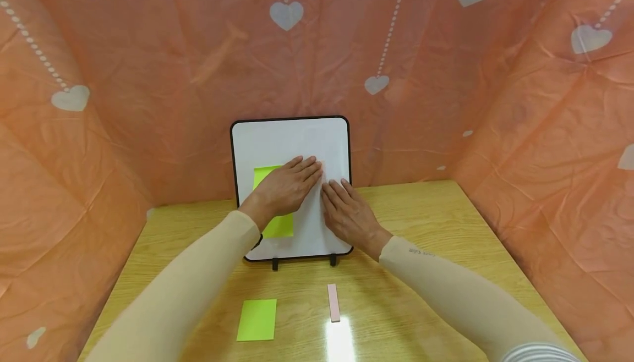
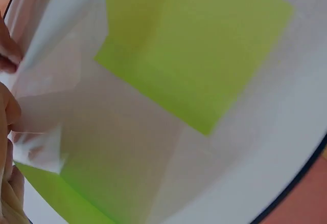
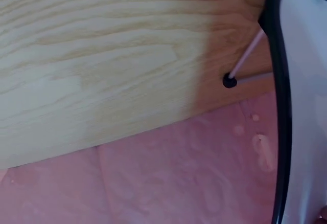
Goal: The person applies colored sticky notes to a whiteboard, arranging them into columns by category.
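Note:
A small whiteboard (image 1: 250,144) with a black rim leans upright on the table. My left hand (image 1: 288,187) lies across its front with extended fingers, partly covering green sticky notes (image 1: 278,226). To the right, my right hand (image 1: 349,213) touches the lower right of the board, fingers straight and close together. In the left wrist view, a green sticky note (image 2: 204,45) is on the board and a glossy, pale see-through area (image 2: 56,75) lies by the fingertips; its kind is unclear. The right wrist view catches mainly the board's edge (image 3: 280,106).
On the table (image 1: 413,213), in front of the board, lie a loose green sticky note (image 1: 257,320) and a narrow pink strip (image 1: 334,302). Black feet (image 1: 275,264) hold up the board. Orange cloth (image 1: 317,65) with pale hearts hangs behind and at both sides.

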`<state>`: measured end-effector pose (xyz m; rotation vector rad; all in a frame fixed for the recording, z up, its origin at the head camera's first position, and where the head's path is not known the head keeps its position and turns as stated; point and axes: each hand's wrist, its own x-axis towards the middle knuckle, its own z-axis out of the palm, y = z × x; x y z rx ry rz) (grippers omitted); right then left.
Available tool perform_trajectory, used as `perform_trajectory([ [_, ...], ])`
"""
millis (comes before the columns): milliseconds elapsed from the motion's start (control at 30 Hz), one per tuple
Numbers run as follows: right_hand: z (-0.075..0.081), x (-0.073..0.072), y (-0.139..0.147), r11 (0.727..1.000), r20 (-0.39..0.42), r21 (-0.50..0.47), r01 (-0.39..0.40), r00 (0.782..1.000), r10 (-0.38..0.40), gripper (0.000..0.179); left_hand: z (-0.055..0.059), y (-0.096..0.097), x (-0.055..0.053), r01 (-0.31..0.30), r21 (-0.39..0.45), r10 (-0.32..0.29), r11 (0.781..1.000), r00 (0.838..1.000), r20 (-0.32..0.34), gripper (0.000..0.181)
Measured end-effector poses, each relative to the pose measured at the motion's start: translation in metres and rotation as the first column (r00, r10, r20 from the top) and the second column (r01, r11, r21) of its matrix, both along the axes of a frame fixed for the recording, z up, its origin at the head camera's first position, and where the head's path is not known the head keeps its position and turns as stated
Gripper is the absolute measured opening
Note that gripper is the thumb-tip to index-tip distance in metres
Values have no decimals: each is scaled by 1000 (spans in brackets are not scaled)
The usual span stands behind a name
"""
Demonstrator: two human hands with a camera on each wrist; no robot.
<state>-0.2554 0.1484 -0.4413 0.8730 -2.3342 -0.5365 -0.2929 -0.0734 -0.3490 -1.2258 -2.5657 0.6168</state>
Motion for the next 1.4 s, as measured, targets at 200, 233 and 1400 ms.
perform_trajectory([
  [200, -2, 2, 2, 1000, 10, -6, -4, 1000, 4, 62, 3, 0, 0, 24, 31, -22, 999, 998, -56, 53],
  [233, -2, 2, 2, 1000, 10, -5, -5, 1000, 5, 62, 3, 2, 0, 28, 34, -26, 999, 998, -49, 54],
  [1400, -4, 8, 3, 1000, 27, -4, -10, 1000, 10, 63, 3, -1, 3, -41, -14, 41, 999, 999, 8, 56],
])
